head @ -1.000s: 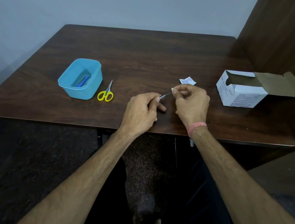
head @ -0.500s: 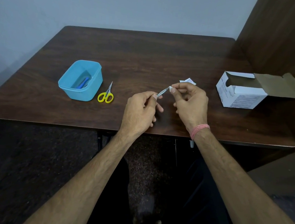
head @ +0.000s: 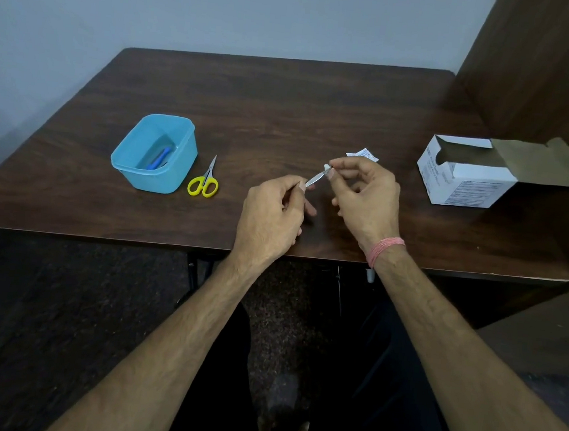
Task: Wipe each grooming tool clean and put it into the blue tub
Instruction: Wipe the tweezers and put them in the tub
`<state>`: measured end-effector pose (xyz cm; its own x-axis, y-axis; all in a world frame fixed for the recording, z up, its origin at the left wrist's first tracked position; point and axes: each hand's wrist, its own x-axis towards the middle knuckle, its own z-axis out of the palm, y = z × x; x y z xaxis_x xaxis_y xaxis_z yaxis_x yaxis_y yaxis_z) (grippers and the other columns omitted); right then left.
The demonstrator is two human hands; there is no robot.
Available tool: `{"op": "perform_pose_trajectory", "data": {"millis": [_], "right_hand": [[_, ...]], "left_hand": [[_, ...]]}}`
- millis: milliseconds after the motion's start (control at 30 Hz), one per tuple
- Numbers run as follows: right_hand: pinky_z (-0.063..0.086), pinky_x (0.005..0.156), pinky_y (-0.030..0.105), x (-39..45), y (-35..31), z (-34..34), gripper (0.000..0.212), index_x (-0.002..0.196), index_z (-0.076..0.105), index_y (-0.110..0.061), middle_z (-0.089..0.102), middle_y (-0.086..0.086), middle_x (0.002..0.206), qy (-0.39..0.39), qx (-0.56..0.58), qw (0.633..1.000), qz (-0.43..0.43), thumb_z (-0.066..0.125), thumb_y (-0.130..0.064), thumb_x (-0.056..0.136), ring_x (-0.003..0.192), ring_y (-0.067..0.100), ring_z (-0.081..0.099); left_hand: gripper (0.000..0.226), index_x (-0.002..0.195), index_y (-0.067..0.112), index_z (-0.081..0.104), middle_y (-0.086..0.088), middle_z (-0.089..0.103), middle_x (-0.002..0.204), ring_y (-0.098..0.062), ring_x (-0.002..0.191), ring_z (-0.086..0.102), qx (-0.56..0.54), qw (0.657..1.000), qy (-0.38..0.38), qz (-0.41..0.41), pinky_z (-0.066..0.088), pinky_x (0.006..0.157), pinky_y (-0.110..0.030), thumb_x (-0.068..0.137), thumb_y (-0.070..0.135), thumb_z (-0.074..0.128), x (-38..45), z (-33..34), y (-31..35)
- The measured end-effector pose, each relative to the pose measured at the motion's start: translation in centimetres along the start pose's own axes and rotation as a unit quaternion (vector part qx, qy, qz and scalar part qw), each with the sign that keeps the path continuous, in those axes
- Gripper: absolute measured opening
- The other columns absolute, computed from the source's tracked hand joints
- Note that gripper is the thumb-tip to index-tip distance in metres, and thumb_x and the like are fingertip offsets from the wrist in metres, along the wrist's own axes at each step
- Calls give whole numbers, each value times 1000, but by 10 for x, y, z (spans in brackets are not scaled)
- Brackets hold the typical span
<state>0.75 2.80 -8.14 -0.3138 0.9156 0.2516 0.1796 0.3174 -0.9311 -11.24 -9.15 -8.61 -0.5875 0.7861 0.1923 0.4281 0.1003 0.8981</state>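
The wiping step is on. The left hand (head: 271, 210) pinches a thin metal tool (head: 315, 179) above the surface (head: 321, 98), and the right hand's (head: 364, 194) fingers (head: 330, 173) pinch a small white wipe (head: 326, 166) on its tip. Next, carry it to the blue tub (head: 154, 154) at 9 o'clock, beside the yellow scissors (head: 205, 181).

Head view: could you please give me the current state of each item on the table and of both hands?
Blue tub: open, blue tool inside.
Yellow scissors: closed, lying beside the tub.
Metal tool: held above the table.
Left hand: pinching the tool's lower end.
Right hand: pinching a white wipe on its tip.
White box: flap open.
Torn sachet: lying flat.
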Motion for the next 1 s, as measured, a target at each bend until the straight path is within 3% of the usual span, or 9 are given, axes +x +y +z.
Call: {"op": "perform_pose_trajectory", "data": {"millis": [167, 333, 400, 500, 633, 800, 1000], "right_hand": [[57, 55, 20, 1, -1, 0, 10, 109, 82, -25, 81, -10, 90, -19, -13, 1000, -5, 83, -22, 99, 62, 12, 76], [56, 56, 21, 0, -2, -2, 12, 109, 80, -28, 79, -7, 91, -27, -15, 999, -21, 80, -20, 101, 63, 19, 74], [61, 61, 26, 0, -2, -2, 19, 111, 81, -29, 79, -5, 92, -42, -14, 998, -33, 77, -13, 101, 66, 26, 74], [64, 69, 34, -2, -2, -1, 27, 108, 83, -32, 78, -6, 92, -64, -36, 997, -38, 76, -7, 99, 65, 30, 73], [57, 62, 21, -2, 0, 0, 27, 113, 80, -29, 79, -8, 92, -57, -12, 998, -23, 79, -7, 98, 57, 14, 73], [53, 52, 21, -2, 0, -1, 25, 111, 72, -27, 80, -11, 91, -51, 15, 999, -7, 84, -11, 96, 53, 18, 73], [52, 53, 18, -2, -4, -3, 24, 109, 79, -22, 81, -5, 96, -51, 30, 998, 6, 78, -4, 93, 59, 16, 75]], "left_hand": [[27, 110, 31, 80, 20, 82, 82, -6, 48, 69, 43, 999, 10, 27, 57, 47, -23, 116, 32, 54, 1, 0, -3], [26, 119, 30, 81, 20, 82, 90, -4, 58, 71, 74, 996, 28, 47, 67, 61, -49, 115, 29, 56, -1, 1, -1], [26, 124, 25, 80, 16, 82, 97, -9, 68, 74, 85, 993, 48, 63, 67, 69, -52, 116, 21, 56, -3, 2, 1], [27, 124, 24, 79, 13, 78, 107, -20, 80, 77, 131, 985, 76, 87, 65, 81, -52, 115, 15, 56, -6, 3, 7], [26, 121, 26, 79, 14, 76, 105, -19, 77, 76, 133, 984, 94, 72, 64, 80, -51, 116, 17, 55, -6, 4, 9], [27, 124, 27, 79, 13, 76, 108, -18, 96, 75, 157, 977, 121, 72, 63, 86, -49, 115, 16, 57, -7, 5, 14], [29, 130, 30, 79, 11, 76, 113, -25, 97, 78, 206, 969, 126, 60, 63, 85, -49, 116, 19, 56, -10, 9, 19]]}}
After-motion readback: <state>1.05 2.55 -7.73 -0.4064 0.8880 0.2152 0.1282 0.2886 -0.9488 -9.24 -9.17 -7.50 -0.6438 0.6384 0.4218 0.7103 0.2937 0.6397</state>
